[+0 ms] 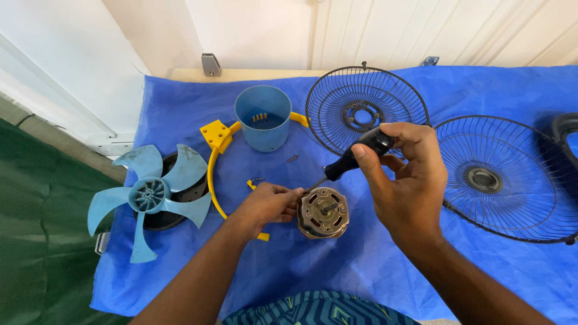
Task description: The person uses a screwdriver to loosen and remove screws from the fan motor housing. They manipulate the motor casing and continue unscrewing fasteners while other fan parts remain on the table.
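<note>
A round metal fan motor (324, 212) with a short shaft lies on the blue cloth (373, 259). My left hand (265, 204) grips its left edge. My right hand (402, 174) holds a black-handled screwdriver (355, 157) tilted down to the left, its tip touching the motor's upper left rim. A small dark screw (292, 159) lies on the cloth above the motor.
A blue fan blade (149, 195) rests on a black round part at the left. A yellow ring with a square block (215, 136) curves around a blue cylindrical housing (262, 117). Two black wire fan guards (366, 108) (503, 177) lie at the right.
</note>
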